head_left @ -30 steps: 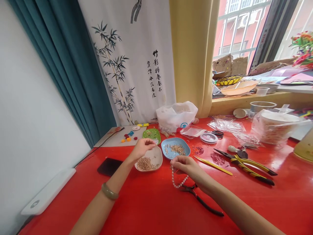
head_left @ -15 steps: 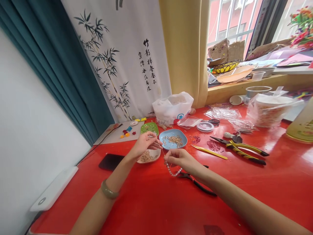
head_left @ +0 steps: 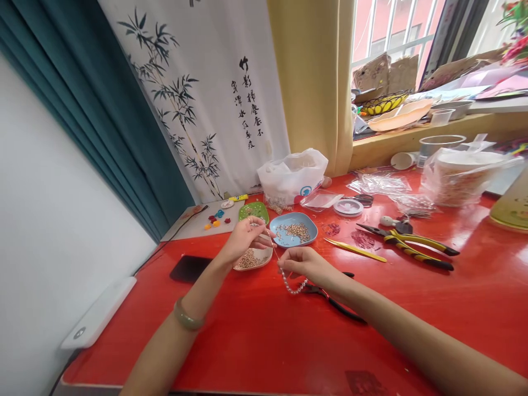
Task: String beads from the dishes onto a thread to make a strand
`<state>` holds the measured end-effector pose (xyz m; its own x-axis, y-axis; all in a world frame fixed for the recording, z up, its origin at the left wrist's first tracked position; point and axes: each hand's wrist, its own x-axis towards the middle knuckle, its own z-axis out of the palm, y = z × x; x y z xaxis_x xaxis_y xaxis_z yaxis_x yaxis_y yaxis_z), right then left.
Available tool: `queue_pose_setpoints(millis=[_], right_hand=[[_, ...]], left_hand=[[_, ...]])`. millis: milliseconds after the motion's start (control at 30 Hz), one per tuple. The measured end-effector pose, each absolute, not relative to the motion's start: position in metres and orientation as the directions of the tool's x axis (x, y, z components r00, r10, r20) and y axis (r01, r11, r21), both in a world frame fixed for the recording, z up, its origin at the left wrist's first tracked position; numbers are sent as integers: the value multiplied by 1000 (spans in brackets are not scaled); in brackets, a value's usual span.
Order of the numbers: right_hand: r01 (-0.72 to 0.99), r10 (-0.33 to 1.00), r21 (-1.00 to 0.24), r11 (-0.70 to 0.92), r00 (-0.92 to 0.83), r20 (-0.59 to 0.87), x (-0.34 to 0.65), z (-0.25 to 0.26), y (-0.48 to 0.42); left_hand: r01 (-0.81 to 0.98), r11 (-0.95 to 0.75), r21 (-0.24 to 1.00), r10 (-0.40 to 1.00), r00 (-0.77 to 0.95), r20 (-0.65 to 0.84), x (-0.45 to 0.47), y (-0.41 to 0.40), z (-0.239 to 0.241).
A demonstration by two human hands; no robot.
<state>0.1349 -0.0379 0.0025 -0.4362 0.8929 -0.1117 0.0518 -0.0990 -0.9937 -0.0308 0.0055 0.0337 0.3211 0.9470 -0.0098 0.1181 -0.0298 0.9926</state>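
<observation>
My right hand [head_left: 304,265] pinches a string of pearly beads [head_left: 293,290], which hangs in a curve below the fingers. From it a thin thread [head_left: 274,247] runs up and left to my left hand [head_left: 248,240], whose thumb and forefinger are closed on it. Under my left hand is a pale dish [head_left: 264,257] of small gold beads, partly covered. A blue dish [head_left: 284,242], also with gold beads, stands just beyond both hands. Black-handled pliers [head_left: 336,303] lie beneath my right wrist, partly hidden.
Yellow tweezers [head_left: 355,250] and yellow-black long-nose pliers [head_left: 406,242] lie to the right. A green dish [head_left: 252,209], white plastic bag [head_left: 291,175] and spool [head_left: 348,207] sit farther back. At left is a black phone [head_left: 190,269]. Clear packets [head_left: 379,183] and a wrapped tub [head_left: 460,176] stand behind right.
The view has shifted slightly. Both hands keep nearly the same place, and the thread between them shows a little longer. The bead string still hangs from my right hand.
</observation>
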Motion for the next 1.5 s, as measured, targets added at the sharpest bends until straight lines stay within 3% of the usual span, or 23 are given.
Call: queue_pose_setpoints(millis=[1500], right_hand=[[44, 899, -994, -100, -425, -109, 134, -6, -33]], left_hand=[[126, -18, 992, 940, 341, -26, -32, 6, 34]])
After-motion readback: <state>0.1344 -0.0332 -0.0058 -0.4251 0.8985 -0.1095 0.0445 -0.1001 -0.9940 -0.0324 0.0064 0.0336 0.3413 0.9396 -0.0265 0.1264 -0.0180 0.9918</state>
